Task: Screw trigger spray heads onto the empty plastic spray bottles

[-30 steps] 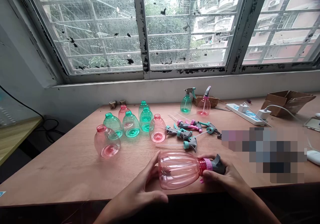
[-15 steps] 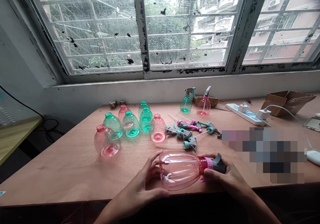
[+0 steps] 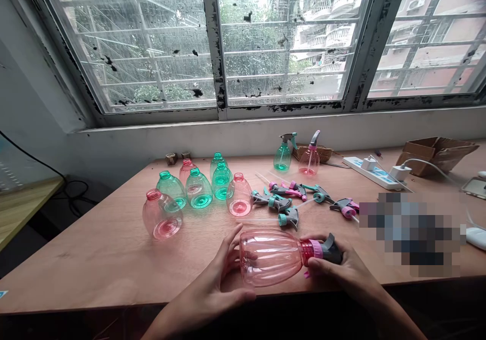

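A clear pink spray bottle (image 3: pixel 271 259) lies on its side in the air above the table's front edge, base to the left. My right hand (image 3: pixel 343 269) is closed round its neck end, at the purple collar (image 3: pixel 316 249) and the dark grey spray head (image 3: pixel 331 249). My left hand (image 3: pixel 212 274) is cupped at the bottle's base, fingers spread and thumb below; one fingertip shows through the clear plastic. Whether it touches the bottle I cannot tell. Beyond it lie several loose spray heads (image 3: pixel 288 217) with thin tubes, in grey, teal and purple.
Several open pink and green bottles (image 3: pixel 199 193) stand left of centre on the wooden table (image 3: pixel 94 259). A green bottle (image 3: pixel 283 158) and a pink bottle (image 3: pixel 309 163), both with spray heads, stand by the wall. A power strip (image 3: pixel 374 173) and cardboard box (image 3: pixel 433 155) are at right. A pixelated patch covers something.
The bottle has shifted slightly left in my right hand. My left index fingertip has moved a little up and away from the bottle's edge.
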The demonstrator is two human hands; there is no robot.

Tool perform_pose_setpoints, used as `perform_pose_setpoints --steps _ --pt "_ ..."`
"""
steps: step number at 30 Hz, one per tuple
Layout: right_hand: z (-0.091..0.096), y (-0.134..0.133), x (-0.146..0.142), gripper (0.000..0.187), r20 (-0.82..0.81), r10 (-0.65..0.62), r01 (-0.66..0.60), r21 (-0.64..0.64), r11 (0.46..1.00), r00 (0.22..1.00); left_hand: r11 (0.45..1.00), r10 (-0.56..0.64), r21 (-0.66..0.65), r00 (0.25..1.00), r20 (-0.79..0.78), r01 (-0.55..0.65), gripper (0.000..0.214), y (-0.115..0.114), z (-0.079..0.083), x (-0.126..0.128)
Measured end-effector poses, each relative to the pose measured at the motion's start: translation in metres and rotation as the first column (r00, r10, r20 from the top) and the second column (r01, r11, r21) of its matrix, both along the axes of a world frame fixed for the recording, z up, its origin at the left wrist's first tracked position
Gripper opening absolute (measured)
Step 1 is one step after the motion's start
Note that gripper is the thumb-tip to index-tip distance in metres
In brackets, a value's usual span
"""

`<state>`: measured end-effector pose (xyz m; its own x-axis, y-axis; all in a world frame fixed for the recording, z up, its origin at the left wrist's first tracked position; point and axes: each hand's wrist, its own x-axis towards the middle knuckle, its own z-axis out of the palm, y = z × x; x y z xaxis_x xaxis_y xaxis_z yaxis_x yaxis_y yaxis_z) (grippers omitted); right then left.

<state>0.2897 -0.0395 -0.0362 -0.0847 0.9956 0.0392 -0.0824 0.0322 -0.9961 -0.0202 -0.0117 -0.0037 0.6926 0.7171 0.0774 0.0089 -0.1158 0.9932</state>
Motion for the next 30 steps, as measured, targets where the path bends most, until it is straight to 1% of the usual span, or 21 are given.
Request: perform_pose_setpoints --steps 2,4,8,10,13,17,20,23,25,27,30 --pt "0.0007 -0.0004 -0.0003 0.044 0.004 0.013 -0.013 -0.005 1.0 1.0 0.999 0.002 -0.037 1.0 -0.026 -0.003 0.098 0.0006 -0.0023 -0.0021" --pt "0.0025 -0.0011 -0.0014 0.044 0.012 0.008 -0.008 -0.007 1.0 1.0 0.998 -0.002 -0.061 0.999 -0.043 -0.001 0.094 0.0014 -0.004 -0.004" --pt "0.0056 -0.002 -0.0032 0.042 0.013 -0.037 0.037 -0.004 0.999 0.999 1.0 0.013 -0.022 0.999 -0.032 -0.014 0.091 0.0018 -0.0034 -0.0045" --pt "0.0057 -0.0017 -0.0034 0.043 0.02 -0.042 0.042 -0.006 0.999 0.999 1.0 0.004 -0.024 1.0 -0.023 -0.004 0.094 0.0014 -0.0017 -0.0033" --pt "0.0053 -0.0018 -0.0041 0.045 0.01 -0.033 0.033 -0.012 0.999 0.999 0.998 0.008 -0.061 1.0 -0.003 -0.008 0.1 0.0011 0.0002 -0.0009" --pt "0.0062 -0.0031 -0.0058 0.043 -0.024 -0.056 0.056 -0.011 0.998 0.998 0.994 -0.008 -0.113 1.0 0.023 0.01 0.091 0.0013 0.0001 -0.0001" --pt "0.0072 -0.0031 -0.0059 0.043 -0.009 -0.042 0.042 -0.019 0.999 0.999 0.997 0.014 -0.081 1.0 -0.003 -0.014 0.091 0.0009 -0.0009 -0.0014" --pt "0.0078 -0.0025 -0.0056 0.042 0.005 -0.039 0.039 -0.013 0.999 0.999 0.999 0.02 -0.05 1.0 0.007 -0.019 0.094 0.0003 -0.0012 -0.0016" --pt "0.0079 -0.0023 -0.0059 0.041 0.003 -0.053 0.053 -0.009 0.999 0.999 0.998 0.019 -0.062 0.999 0.026 -0.017 0.095 0.0003 -0.001 -0.0009" --pt "0.0079 -0.0024 -0.0064 0.041 0.003 -0.061 0.061 -0.01 0.998 0.998 0.996 0.01 -0.092 1.0 0.03 -0.008 0.091 0.0007 -0.0007 -0.0004" --pt "0.007 -0.0024 -0.0063 0.041 0.007 -0.058 0.058 0.005 0.998 0.998 0.996 0.007 -0.087 1.0 -0.017 -0.009 0.09 0.0012 -0.0009 -0.0013"
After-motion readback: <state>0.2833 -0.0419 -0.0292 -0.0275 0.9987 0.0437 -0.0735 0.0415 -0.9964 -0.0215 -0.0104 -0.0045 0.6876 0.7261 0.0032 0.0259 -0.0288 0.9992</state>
